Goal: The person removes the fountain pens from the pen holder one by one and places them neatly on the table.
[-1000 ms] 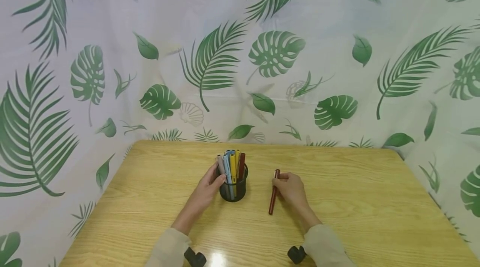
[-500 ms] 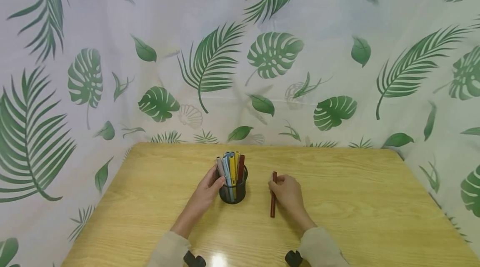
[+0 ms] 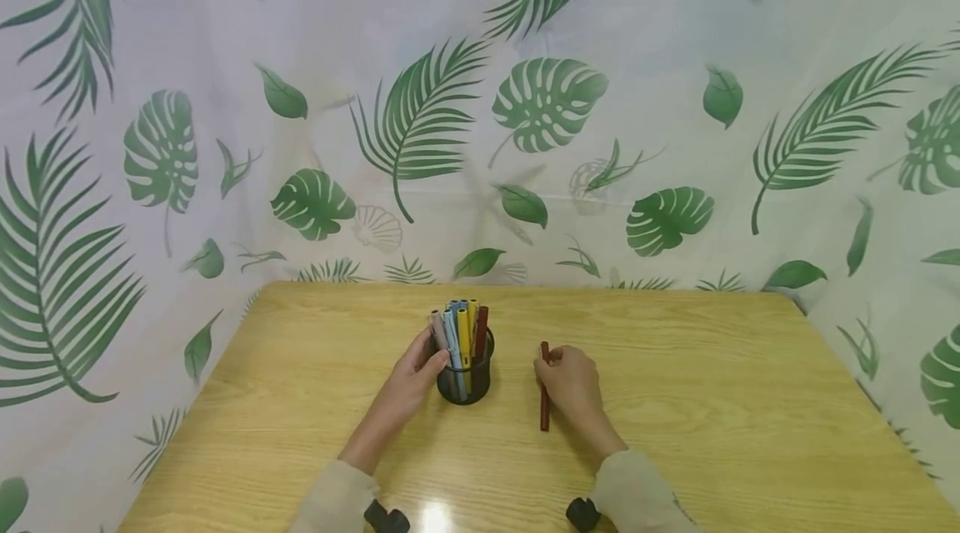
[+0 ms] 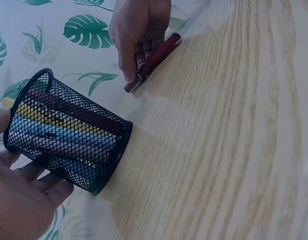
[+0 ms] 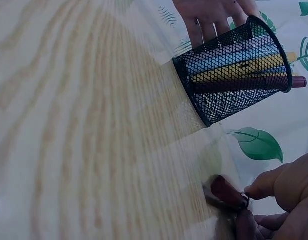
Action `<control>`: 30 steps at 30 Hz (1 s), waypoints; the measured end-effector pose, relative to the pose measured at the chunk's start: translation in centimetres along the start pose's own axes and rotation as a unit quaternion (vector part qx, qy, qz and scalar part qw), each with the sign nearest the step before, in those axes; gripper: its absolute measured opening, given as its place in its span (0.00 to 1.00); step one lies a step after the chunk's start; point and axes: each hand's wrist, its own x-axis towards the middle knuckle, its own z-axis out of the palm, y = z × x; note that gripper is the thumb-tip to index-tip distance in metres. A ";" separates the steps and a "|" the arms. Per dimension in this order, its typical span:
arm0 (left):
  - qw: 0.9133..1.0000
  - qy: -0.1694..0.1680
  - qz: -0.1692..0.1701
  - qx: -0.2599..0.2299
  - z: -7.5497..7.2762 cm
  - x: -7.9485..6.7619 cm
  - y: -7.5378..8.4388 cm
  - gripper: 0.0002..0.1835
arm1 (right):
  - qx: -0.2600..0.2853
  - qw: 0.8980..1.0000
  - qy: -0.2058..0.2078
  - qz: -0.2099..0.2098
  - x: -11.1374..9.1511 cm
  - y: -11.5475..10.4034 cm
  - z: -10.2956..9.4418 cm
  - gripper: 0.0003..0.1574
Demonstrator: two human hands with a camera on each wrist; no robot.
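Closest, wears pale sleeves (image 3: 645, 491). Just beyond, pinches 1 dark red pen (image 3: 544, 410) with the right hand (image 3: 573, 383) — on or just above the wooden table (image 3: 697, 400), cannot tell which. To the left, apart from it, grips — with the left hand (image 3: 411, 381) — an upright black mesh cup (image 3: 483, 379) of assorted pens (image 3: 464, 335). Farther back, faces leaf-printed cloth (image 3: 450, 8).

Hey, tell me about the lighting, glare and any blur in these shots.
Head view: fairly bright, with a white glare spot on the wooden tabletop near the bottom edge; left wrist view: dimmer and bluish, with glare at the right edge; right wrist view: also bluish, glare at the left edge, and the held dark red pen looks softer than the black mesh pen cup.
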 end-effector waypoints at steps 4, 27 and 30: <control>1.000 0.003 -0.002 0.008 -0.1 -0.1 0.1 0.38 | 0.005 1.000 -0.002 -0.001 -0.1 -0.1 0.0 0.26; 1.000 0.001 0.005 0.004 0.0 0.0 -0.3 0.38 | 0.138 0.990 -0.039 0.015 -0.6 -0.8 -1.8 0.26; 1.000 0.003 0.002 0.006 0.0 0.0 -0.3 0.38 | 0.167 0.985 -0.044 0.014 -0.5 -1.6 -1.9 0.26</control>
